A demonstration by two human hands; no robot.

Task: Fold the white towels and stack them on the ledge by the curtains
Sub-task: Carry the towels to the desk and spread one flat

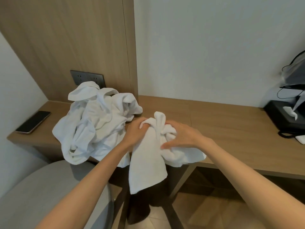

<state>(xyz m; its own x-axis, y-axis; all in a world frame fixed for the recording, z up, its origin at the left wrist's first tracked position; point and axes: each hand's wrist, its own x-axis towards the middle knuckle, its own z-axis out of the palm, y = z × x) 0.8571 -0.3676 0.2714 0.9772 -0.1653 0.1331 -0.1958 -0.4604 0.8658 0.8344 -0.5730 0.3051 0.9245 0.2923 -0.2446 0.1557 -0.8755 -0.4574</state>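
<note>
A crumpled heap of white towels (97, 123) lies on the left part of the wooden desk (222, 116). I hold one white towel (148, 159) above the desk's front edge; its long end hangs down past the edge. My left hand (137, 131) grips a bunched part of this towel near the top. My right hand (183, 134) grips the bunched cloth just to the right, thumb pressed against it. No ledge or curtains are in view.
A dark phone (33, 122) lies at the desk's left end. A black tissue box (283, 116) and cables sit at the right end, with a dark bag (295, 70) above. A grey chair (49, 192) stands at lower left. A socket panel (87, 78) is behind the heap.
</note>
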